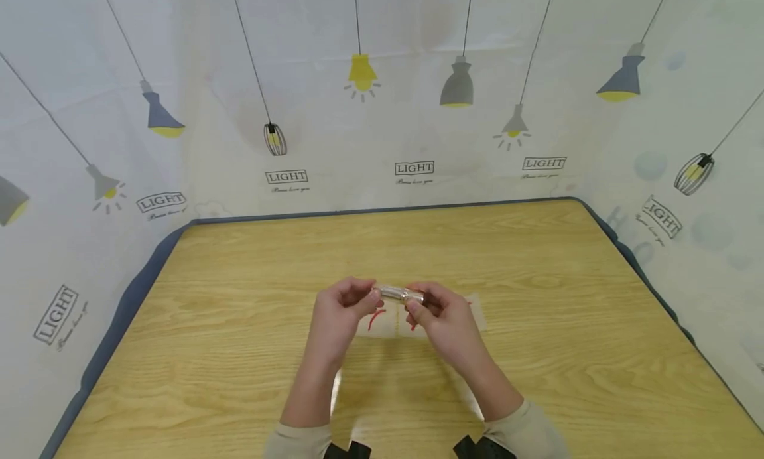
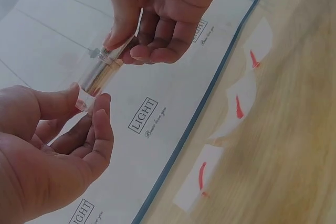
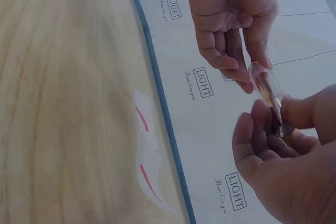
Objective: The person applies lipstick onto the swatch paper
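Between both hands, above the table, is a slim metallic lipstick (image 1: 394,292) with a clear cap end, lying roughly level in the head view. My left hand (image 1: 337,316) pinches the clear end (image 2: 85,99) between thumb and fingers. The other end, silvery metal, is gripped by my right hand (image 1: 447,323), thumb on top. In the right wrist view the clear part of the lipstick (image 3: 266,88) spans the gap between the hands. Whether the cap is seated fully cannot be told. Below the hands lie pale paper pieces (image 1: 386,327) with red strokes.
The wood-grain table (image 1: 239,346) has a dark blue edge (image 1: 382,210). White sheets (image 1: 334,147) printed with lamps and the word LIGHT rise behind it and at both sides. In the left wrist view, three paper pieces (image 2: 212,156) lie in a row.
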{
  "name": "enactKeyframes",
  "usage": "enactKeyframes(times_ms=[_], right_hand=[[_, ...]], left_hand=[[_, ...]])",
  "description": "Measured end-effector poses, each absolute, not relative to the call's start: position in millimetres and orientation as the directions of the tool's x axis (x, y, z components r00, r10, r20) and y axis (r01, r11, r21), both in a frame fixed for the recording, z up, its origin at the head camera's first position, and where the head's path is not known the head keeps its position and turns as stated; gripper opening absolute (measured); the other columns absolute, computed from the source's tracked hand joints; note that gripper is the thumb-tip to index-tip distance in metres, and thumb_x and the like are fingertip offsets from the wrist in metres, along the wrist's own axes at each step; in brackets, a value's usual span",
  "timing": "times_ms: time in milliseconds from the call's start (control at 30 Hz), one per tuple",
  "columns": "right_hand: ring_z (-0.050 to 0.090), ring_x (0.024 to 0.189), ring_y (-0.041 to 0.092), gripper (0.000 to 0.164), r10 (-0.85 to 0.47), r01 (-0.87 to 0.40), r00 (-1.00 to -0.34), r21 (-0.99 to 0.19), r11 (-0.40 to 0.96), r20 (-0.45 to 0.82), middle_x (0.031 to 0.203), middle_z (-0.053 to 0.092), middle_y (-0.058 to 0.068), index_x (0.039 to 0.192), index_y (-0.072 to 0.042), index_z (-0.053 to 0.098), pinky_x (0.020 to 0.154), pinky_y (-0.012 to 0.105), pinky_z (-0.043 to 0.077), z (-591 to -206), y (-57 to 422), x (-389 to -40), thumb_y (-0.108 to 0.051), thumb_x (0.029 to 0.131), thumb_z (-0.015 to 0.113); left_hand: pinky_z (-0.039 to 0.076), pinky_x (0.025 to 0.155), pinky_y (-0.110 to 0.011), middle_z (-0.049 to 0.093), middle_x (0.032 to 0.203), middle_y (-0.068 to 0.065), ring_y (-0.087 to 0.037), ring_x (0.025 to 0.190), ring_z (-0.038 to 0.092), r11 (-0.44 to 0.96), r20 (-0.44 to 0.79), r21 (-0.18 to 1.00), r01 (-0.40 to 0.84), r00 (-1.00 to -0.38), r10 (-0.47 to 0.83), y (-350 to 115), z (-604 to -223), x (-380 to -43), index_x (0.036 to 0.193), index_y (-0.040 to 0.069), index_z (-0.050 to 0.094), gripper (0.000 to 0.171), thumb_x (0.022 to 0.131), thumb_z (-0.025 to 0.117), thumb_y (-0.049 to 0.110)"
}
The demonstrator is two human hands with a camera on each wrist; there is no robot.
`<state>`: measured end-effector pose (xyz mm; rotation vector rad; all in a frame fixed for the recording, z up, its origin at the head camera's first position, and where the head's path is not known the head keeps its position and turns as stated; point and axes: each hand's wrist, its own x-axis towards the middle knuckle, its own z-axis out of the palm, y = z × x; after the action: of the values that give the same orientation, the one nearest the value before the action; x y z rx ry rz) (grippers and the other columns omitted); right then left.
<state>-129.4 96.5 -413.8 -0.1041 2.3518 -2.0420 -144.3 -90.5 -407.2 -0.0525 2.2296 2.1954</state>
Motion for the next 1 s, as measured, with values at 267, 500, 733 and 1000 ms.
enactKeyframes(times_ms=[267, 500, 733, 1000], right_hand=[[0.076, 0.097, 0.021, 0.03, -0.232, 0.008, -0.972, -0.995, 0.104, -0.032, 0.118, 0.073, 0.025, 0.129, 0.001, 0.065, 0.092, 0.039, 0.064, -412.6, 93.5, -129.4, -0.005, 0.101, 0.071], [0.078, 0.099, 0.022, 0.033, -0.269, 0.04, -0.96, -0.992, 0.121, -0.072, 0.123, 0.074, 0.025, 0.133, 0.003, 0.065, 0.096, 0.044, 0.064, -414.1, 88.8, -131.6, -0.009, 0.103, 0.07], [0.076, 0.096, 0.018, 0.027, -0.282, 0.041, -0.954, -0.975, 0.219, -0.104, 0.114, 0.077, 0.014, 0.12, -0.002, 0.073, 0.09, 0.043, 0.064, -418.7, 77.4, -139.0, -0.017, 0.098, 0.078], [0.067, 0.086, 0.015, 0.022, -0.295, 0.03, -0.947, -0.952, 0.305, -0.124, 0.105, 0.072, 0.008, 0.113, -0.006, 0.073, 0.074, 0.029, 0.056, -422.3, 61.3, -153.1, -0.019, 0.096, 0.08]], left_hand=[[0.062, 0.083, -0.024, 0.076, 0.118, -0.02, -0.013, 0.094, 0.074, -0.007, 0.016, 1.0, 0.016, -1.0, 0.006, -99.4, -405.1, -148.7, 0.13, 0.001, 0.073, 0.029, 0.101, 0.069, 0.001], [0.063, 0.086, -0.027, 0.076, 0.126, -0.02, -0.016, 0.104, 0.074, 0.012, 0.019, 1.0, 0.019, -1.0, 0.013, -103.5, -402.2, -151.1, 0.13, 0.002, 0.071, 0.028, 0.102, 0.069, 0.002], [0.062, 0.095, -0.032, 0.076, 0.128, -0.015, -0.019, 0.113, 0.073, 0.074, 0.02, 0.997, 0.025, -0.997, 0.069, -109.2, -396.1, -152.3, 0.131, 0.002, 0.072, 0.028, 0.104, 0.069, 0.008], [0.059, 0.103, -0.036, 0.074, 0.129, -0.016, -0.02, 0.113, 0.074, 0.135, -0.011, 0.991, -0.003, -0.998, 0.06, -129.0, -393.4, -158.6, 0.13, 0.005, 0.073, 0.029, 0.102, 0.073, 0.013]])
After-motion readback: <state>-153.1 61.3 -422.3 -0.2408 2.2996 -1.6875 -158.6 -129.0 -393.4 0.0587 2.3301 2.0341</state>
